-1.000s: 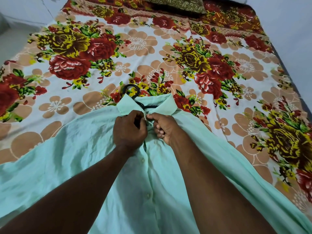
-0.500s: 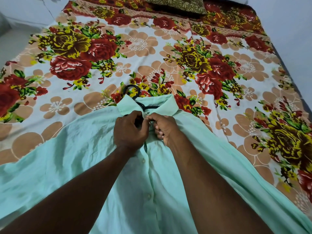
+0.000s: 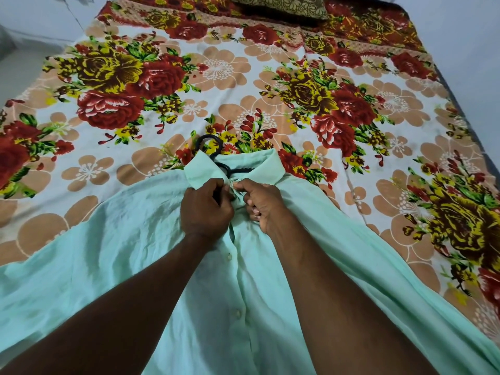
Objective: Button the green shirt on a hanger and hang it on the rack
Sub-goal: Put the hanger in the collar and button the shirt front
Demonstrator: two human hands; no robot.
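I am looking down at the green shirt [image 3: 113, 266] lying front-up on the floral bedsheet [image 3: 216, 85], its collar [image 3: 251, 165] pointing away from me. The black hanger [image 3: 213, 150] hook is sticking out past the collar. My left hand [image 3: 205, 209] is pinching the left placket edge just below the collar, and my right hand [image 3: 259, 200] is gripping the opposite edge, both grips clenched on fabric, knuckles nearly touching. Buttons [image 3: 238, 313] are running down toward me.
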